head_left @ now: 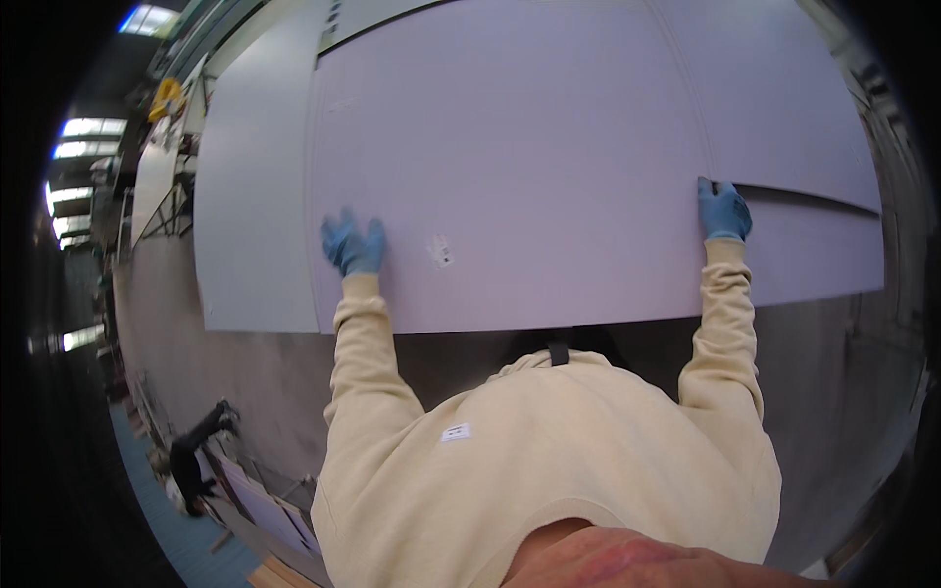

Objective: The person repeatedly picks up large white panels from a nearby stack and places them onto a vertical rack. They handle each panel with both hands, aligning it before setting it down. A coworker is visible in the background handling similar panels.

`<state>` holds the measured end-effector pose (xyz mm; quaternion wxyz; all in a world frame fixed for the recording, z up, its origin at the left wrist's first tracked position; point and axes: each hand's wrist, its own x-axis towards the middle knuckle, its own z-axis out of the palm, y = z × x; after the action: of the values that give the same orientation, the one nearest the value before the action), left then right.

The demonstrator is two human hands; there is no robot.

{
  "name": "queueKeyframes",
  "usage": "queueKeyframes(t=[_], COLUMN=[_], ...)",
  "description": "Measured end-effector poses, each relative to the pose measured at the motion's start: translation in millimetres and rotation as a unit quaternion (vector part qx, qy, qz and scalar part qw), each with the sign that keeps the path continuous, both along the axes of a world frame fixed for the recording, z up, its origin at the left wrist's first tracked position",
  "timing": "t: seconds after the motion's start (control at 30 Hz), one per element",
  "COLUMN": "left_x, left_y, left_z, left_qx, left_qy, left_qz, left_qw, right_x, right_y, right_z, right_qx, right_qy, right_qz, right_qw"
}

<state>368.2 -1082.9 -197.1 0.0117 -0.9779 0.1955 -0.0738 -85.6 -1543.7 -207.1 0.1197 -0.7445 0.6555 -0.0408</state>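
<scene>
A large pale lilac panel (520,147) lies flat in front of me, with a small white label (442,253) on it. My left hand (353,243), in a blue glove, is over its left part with fingers spread; it is slightly blurred and holds nothing. On the right, my right hand (724,210), also gloved in blue, has its fingers curled at the near left corner of another lilac panel (784,93). A dark gap runs along that panel's near edge. Beyond the gap lies a lower lilac surface (804,253).
A pale grey-green panel (257,186) adjoins on the left. Grey floor (265,392) shows beside me. At the lower left, a person in dark clothes (196,456) is near stacked lilac boards (265,510). A yellow object (167,98) sits on a far left table.
</scene>
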Motion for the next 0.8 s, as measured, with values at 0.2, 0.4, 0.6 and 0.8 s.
queueKeyframes(t=[0.2,0.4,0.6,0.8], left_x=[-56.3,-90.2,-99.5,-104.3], left_y=[92.9,116.6,114.8,122.9], left_z=[-38.3,-79.2,-87.7,-94.0], left_qx=[-0.041,-0.072,-0.087,-0.079], left_qy=[0.092,0.089,0.06,0.044], left_qz=[0.249,0.294,0.267,0.266], left_qw=[0.963,0.949,0.958,0.96], right_x=[-59.6,-117.9,-111.7,-104.2], right_y=[20.1,139.8,215.8,219.3], right_z=[-11.3,-48.5,-94.0,-105.4], right_qx=[-0.127,-0.265,-0.235,-0.304], right_qy=[-0.096,-0.126,-0.158,-0.178], right_qz=[-0.021,-0.01,-0.036,-0.041], right_qw=[0.987,0.956,0.958,0.935])
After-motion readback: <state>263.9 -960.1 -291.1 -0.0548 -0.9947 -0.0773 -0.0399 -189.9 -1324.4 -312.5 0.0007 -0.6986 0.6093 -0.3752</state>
